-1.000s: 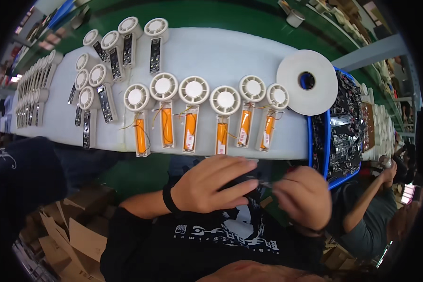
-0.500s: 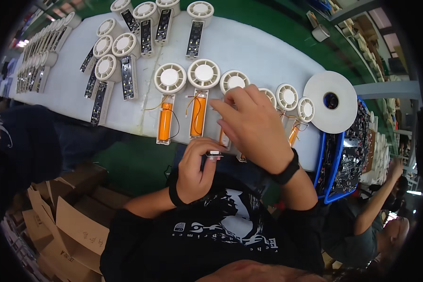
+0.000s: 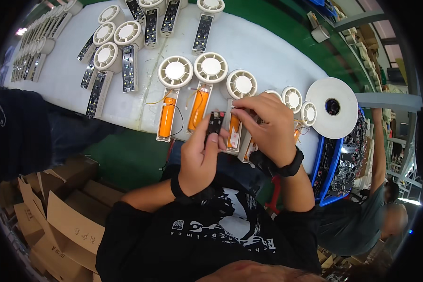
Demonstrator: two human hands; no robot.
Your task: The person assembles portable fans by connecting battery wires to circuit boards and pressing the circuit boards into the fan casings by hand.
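Between the thumb and fingers of my left hand is a small black circuit board, held up in front of the row of white units. My right hand is just right of it, its thumb and forefinger pinched together near the neck of a white round-headed unit. What the pinch holds is too small to make out. That unit's open handle shows an orange battery, partly covered by my right fingers. Left of it, two more units expose an orange battery and another orange battery, with thin loose wires.
Several units with black boards fitted stand farther left and back on the white table. At the right are a large white reel and a blue crate of boards. Cardboard boxes lie lower left; a co-worker is at right.
My left hand has lifted and turned the circuit board so its face shows. My right hand has come down and right, its fingers closing near the third unit's neck.
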